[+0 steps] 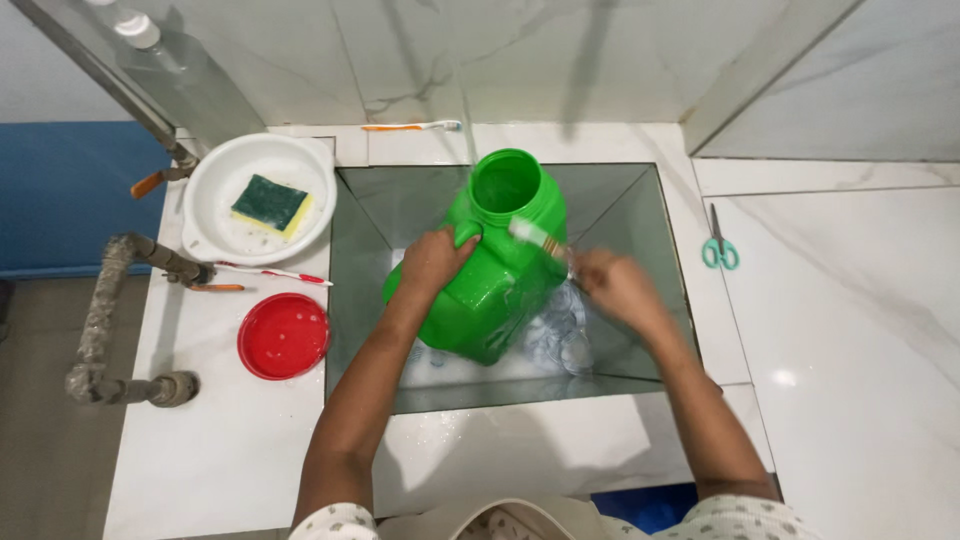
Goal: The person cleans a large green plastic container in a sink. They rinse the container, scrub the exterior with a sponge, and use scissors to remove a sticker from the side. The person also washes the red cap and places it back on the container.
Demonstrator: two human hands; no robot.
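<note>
A big green plastic jar (500,270) with an open wide mouth stands tilted in the square sink (640,200), over soapy water. My left hand (435,260) grips the jar's side near its handle. My right hand (615,285) holds a small brush (535,237) whose bristle head touches the jar's upper right side; hand and brush are blurred by motion.
A red round lid (284,336) lies on the counter left of the sink. A white bowl (215,225) with a green-yellow sponge (270,204) sits behind it. Toothbrushes (270,272) (415,126), green-handled scissors (718,245) at right, pipes (110,320) at left.
</note>
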